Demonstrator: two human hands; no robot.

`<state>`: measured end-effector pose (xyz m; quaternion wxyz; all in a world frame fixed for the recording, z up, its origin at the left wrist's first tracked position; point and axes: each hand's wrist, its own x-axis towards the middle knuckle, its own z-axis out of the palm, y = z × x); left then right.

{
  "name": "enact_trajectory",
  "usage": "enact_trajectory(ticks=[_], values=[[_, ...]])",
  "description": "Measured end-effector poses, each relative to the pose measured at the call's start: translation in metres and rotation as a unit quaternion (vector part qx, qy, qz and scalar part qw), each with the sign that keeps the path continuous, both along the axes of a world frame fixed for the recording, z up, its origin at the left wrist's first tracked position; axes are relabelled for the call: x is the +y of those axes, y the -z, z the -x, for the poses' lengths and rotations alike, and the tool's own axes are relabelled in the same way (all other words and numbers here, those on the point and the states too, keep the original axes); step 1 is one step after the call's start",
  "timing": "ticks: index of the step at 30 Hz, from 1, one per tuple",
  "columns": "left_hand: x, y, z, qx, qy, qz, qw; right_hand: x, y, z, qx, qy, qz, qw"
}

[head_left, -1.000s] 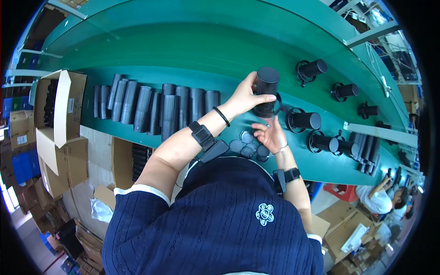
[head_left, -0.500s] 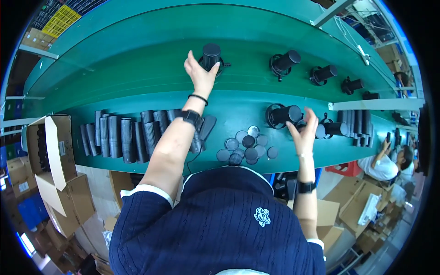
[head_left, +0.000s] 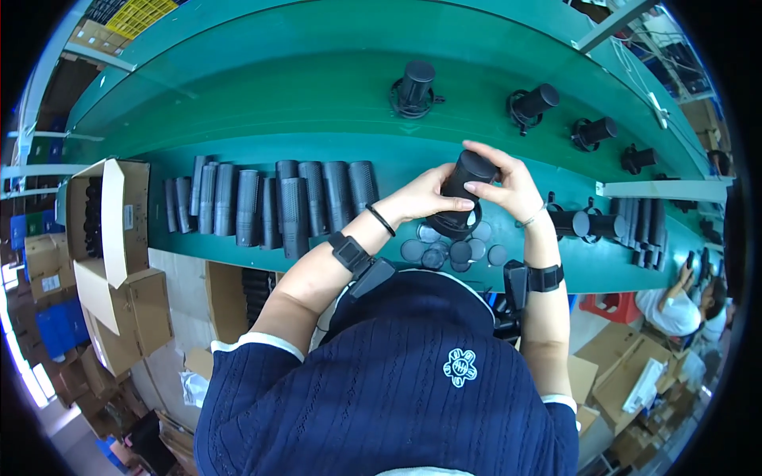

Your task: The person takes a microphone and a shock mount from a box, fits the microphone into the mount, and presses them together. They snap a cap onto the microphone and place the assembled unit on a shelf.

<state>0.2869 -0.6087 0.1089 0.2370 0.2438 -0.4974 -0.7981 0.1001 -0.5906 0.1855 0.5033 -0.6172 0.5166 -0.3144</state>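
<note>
A black cylindrical microphone (head_left: 474, 168) in a round shock mount stands in front of me over the bench, its top end up. My left hand (head_left: 429, 195) grips it from the left with the thumb across its front. From the right, my right hand (head_left: 514, 189) wraps round it, thumb on the near side and fingers behind. Just below lie several small round dark discs (head_left: 460, 252), some partly hidden by the microphone. Another mounted microphone (head_left: 416, 83) stands farther off on the green belt.
Black ribbed tubes (head_left: 248, 206) lie in a row at the left, beside an open cardboard box (head_left: 127, 214). More mounted microphones (head_left: 536, 103) stand along the belt (head_left: 262, 99). Others (head_left: 570, 223) sit right of my hands, near more tubes (head_left: 639, 226). A co-worker (head_left: 675, 305) sits far right.
My left hand has left the microphone on the belt and come back to the near bench. Both hands now hold the microphone that stood beside my right hand. The whole view has shifted.
</note>
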Motion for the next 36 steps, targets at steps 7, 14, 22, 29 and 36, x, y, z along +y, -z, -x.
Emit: enact_trajectory(ticks=[7, 14, 22, 29, 36], values=[[0.007, -0.019, -0.027, 0.028, -0.136, -0.050, 0.989, 0.057, 0.047, 0.014, -0.104, 0.180, 0.020, 0.978], [0.010, -0.020, -0.040, 0.177, -0.085, -0.071, 0.978, 0.089, 0.068, -0.023, -0.274, 0.120, -0.126, 0.946], [0.014, -0.010, -0.049, 0.190, -0.092, -0.073, 0.975, 0.089, 0.086, -0.032, -0.329, 0.141, -0.073, 0.931], [0.015, 0.009, -0.040, 0.146, -0.162, -0.259, 0.941, 0.087, 0.077, -0.038, -0.173, 0.179, 0.001, 0.968], [0.021, 0.034, -0.030, -0.274, -0.216, -0.225, 0.910, 0.066, 0.073, -0.045, 0.191, 0.180, 0.129, 0.956]])
